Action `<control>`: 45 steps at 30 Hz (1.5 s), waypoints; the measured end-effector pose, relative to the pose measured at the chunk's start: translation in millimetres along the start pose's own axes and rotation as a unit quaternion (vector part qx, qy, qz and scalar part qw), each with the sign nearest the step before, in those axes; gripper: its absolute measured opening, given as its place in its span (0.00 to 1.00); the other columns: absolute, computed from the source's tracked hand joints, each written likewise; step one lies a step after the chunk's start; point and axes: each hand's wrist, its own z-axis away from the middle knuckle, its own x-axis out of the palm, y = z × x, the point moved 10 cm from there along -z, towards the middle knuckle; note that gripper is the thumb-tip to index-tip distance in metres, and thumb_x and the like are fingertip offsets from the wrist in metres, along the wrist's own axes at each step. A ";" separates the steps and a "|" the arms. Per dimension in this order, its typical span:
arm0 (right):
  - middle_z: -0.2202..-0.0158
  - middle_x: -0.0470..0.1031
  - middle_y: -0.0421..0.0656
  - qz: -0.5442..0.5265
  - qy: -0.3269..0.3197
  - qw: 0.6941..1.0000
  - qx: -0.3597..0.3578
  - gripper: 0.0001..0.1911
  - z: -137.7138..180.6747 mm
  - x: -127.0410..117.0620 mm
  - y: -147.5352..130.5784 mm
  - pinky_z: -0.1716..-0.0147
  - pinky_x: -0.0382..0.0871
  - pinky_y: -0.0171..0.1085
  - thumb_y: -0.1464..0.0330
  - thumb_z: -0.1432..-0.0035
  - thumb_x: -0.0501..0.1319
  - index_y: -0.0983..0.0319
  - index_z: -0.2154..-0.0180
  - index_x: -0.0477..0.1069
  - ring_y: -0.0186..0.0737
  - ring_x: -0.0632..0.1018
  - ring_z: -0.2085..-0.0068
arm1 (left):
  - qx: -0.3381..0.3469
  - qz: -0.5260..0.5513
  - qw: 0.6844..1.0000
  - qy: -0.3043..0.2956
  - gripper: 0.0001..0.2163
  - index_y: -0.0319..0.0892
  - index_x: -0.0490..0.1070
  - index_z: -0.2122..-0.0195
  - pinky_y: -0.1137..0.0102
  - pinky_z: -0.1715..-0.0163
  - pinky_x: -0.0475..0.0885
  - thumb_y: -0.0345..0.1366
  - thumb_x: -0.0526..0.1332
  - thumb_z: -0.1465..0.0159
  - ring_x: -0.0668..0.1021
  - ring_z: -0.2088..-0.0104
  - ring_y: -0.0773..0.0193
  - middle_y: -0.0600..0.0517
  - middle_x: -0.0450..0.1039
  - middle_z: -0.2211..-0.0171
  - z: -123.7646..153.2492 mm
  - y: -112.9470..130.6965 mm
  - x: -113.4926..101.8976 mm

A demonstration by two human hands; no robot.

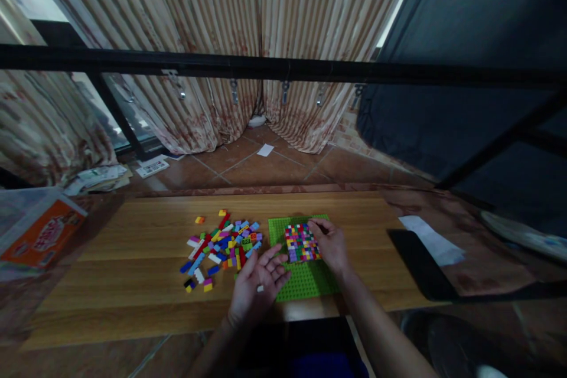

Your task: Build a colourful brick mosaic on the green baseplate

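A green baseplate (305,283) lies on the wooden table (133,248) in front of me. A patch of small mixed-colour bricks (301,242) covers its middle. My right hand (330,243) rests on the right edge of that patch, fingers curled down onto the bricks. My left hand (257,286) hovers just left of the baseplate, palm turned up and fingers spread, with a small white piece (260,289) lying in it. A loose pile of coloured bricks (221,245) is spread to the left of the plate.
An orange box (42,236) sits at the table's left end. A dark flat pad (420,266) and a white paper (432,239) lie at the right. A black bar (283,68) crosses overhead, with curtains (212,41) behind.
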 end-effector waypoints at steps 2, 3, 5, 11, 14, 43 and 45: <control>0.65 0.78 0.48 0.025 0.021 0.999 -0.026 0.20 6.9 -7.9 -12.5 0.61 0.70 0.42 0.55 0.46 0.59 0.65 0.63 0.75 0.43 0.77 0.63 | 0.003 0.006 1.000 -0.003 0.22 0.35 0.70 0.51 0.63 0.54 0.66 0.47 0.48 0.34 0.77 0.65 0.62 0.44 0.76 0.63 -0.1 0.2 0.3; 0.63 0.77 0.48 0.045 0.034 0.997 -0.053 0.19 12.6 -11.6 -22.8 0.59 0.69 0.43 0.56 0.44 0.58 0.65 0.61 0.75 0.43 0.76 0.62 | 0.004 0.009 1.000 -0.003 0.22 0.34 0.70 0.51 0.64 0.54 0.66 0.47 0.48 0.34 0.77 0.65 0.62 0.43 0.76 0.62 -0.2 0.2 0.2; 0.61 0.76 0.48 0.089 0.044 0.988 -0.122 0.17 29.6 -12.1 -48.1 0.57 0.68 0.43 0.58 0.41 0.55 0.63 0.60 0.75 0.43 0.75 0.59 | 0.006 0.014 1.000 -0.001 0.23 0.34 0.70 0.51 0.64 0.55 0.66 0.47 0.47 0.33 0.77 0.65 0.62 0.43 0.76 0.62 -0.5 0.3 -0.2; 0.62 0.75 0.43 0.134 -0.144 0.952 -0.236 0.10 102.2 53.5 -88.8 0.58 0.68 0.40 0.68 0.38 0.54 0.57 0.62 0.75 0.40 0.74 0.59 | 0.001 0.022 1.000 0.001 0.22 0.33 0.69 0.52 0.68 0.58 0.67 0.47 0.48 0.33 0.77 0.64 0.62 0.44 0.76 0.63 0.4 0.1 1.4; 0.60 0.74 0.44 0.161 -0.166 0.936 -0.267 0.10 125.0 73.0 -94.7 0.59 0.68 0.41 0.71 0.39 0.55 0.57 0.61 0.74 0.41 0.73 0.57 | 0.005 0.012 1.000 0.002 0.22 0.33 0.69 0.52 0.68 0.58 0.67 0.47 0.50 0.34 0.77 0.63 0.62 0.44 0.75 0.62 1.6 1.0 1.8; 0.65 0.78 0.43 0.137 -0.078 0.972 -0.174 0.10 84.8 25.0 -78.2 0.61 0.68 0.42 0.65 0.39 0.56 0.55 0.62 0.75 0.42 0.75 0.61 | 0.003 0.003 1.000 -0.009 0.21 0.36 0.69 0.50 0.63 0.53 0.66 0.47 0.49 0.34 0.77 0.60 0.60 0.43 0.76 0.59 -2.2 -0.7 -3.9; 0.63 0.78 0.45 0.097 -0.015 0.989 -0.106 0.11 60.9 -2.7 -57.2 0.59 0.69 0.43 0.60 0.42 0.58 0.57 0.63 0.76 0.44 0.76 0.60 | 0.001 0.002 1.000 -0.005 0.21 0.36 0.69 0.50 0.63 0.53 0.66 0.47 0.50 0.34 0.76 0.61 0.60 0.43 0.76 0.59 -2.5 -0.8 -5.1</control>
